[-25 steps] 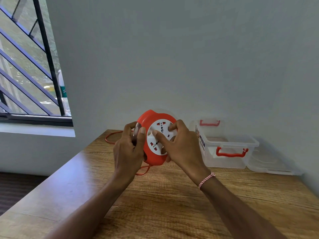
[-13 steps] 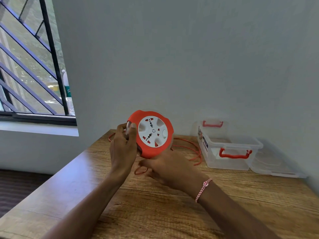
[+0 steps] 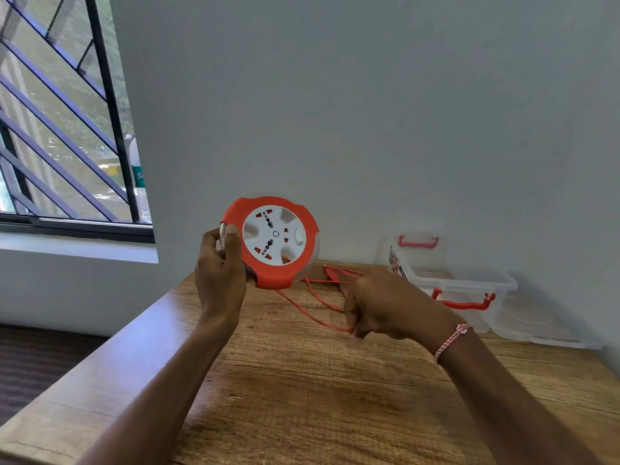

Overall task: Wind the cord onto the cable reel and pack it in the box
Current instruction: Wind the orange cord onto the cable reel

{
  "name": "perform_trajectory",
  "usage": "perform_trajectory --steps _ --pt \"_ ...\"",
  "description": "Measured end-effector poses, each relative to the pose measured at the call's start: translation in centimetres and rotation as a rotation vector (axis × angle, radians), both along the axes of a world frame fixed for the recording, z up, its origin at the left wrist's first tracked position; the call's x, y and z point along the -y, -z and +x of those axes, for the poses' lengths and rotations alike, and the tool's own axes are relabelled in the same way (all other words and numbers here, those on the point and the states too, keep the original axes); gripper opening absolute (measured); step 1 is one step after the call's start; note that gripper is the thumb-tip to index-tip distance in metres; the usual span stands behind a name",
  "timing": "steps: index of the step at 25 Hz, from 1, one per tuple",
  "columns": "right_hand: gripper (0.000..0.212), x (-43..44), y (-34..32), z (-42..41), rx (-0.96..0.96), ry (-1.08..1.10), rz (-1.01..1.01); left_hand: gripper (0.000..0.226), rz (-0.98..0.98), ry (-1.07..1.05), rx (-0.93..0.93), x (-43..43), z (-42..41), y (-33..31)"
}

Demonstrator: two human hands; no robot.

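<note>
the left hand (image 3: 219,273) holds the reel (image 3: 271,241) up in the air above the far part of the table (image 3: 302,397), near the wall (image 3: 369,112). its thumb lies on the orange front rim at the reel's left edge, and the fingers curl round the back, so the grip is closed on the reel. the reel's white socket face is turned toward the camera, tilted a little.

the orange cord (image 3: 302,307) comes out from the bottom of the reel and runs down and to the right into the right hand (image 3: 385,305). that hand is low over the table, fingers curled, pinching the cord near the thumb side. more cord lies in loose loops on the table behind the hand, between the reel and the box (image 3: 469,286); how much of it is wound inside the reel cannot be seen.

the box is clear plastic with red handles. it stands open on the table against the wall, at the right, apart from both hands. a flat clear lid (image 3: 543,327) lies just beside it, further right. a red and white bracelet (image 3: 451,340) sits on the right wrist. a barred window (image 3: 60,129) fills the upper left.
</note>
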State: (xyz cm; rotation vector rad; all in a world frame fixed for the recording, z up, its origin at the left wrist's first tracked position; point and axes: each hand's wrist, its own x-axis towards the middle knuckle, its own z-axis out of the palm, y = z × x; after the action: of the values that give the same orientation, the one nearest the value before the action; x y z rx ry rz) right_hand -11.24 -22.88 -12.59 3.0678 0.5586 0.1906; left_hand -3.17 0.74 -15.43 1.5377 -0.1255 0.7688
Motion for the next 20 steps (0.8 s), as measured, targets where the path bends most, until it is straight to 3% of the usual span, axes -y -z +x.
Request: perform_trajectory --steps 3,6,9,11,15,18,20 --pt "0.023 -0.3 1.1 0.5 0.016 0.002 -0.023 0.037 0.003 -0.004 0.023 0.1 -0.2 0.0" --pt "0.038 -0.6 1.9 0.8 0.015 -0.031 0.081 0.040 -0.038 -0.014 0.011 -0.4 -0.1 -0.1" --pt "0.024 -0.7 2.2 0.6 -0.102 -0.123 0.232 0.040 -0.077 -0.024 -0.011 -0.5 0.1 -0.1" --pt "0.018 -0.6 2.1 0.5 -0.062 -0.158 0.331 0.040 -0.075 -0.019 -0.012 -0.4 0.0 -0.1" --pt "0.024 -0.3 1.8 0.4 0.352 -0.056 0.511 0.037 -0.048 0.026 0.009 0.1 -0.2 0.2" --pt "0.024 -0.6 1.2 0.0 0.689 -0.082 0.438 0.042 -0.005 0.088 0.030 0.6 -0.7 0.3" --pt "0.038 -1.1 0.9 -0.1 0.763 -0.119 0.312 0.040 0.052 0.134 0.070 1.1 -1.3 0.3"
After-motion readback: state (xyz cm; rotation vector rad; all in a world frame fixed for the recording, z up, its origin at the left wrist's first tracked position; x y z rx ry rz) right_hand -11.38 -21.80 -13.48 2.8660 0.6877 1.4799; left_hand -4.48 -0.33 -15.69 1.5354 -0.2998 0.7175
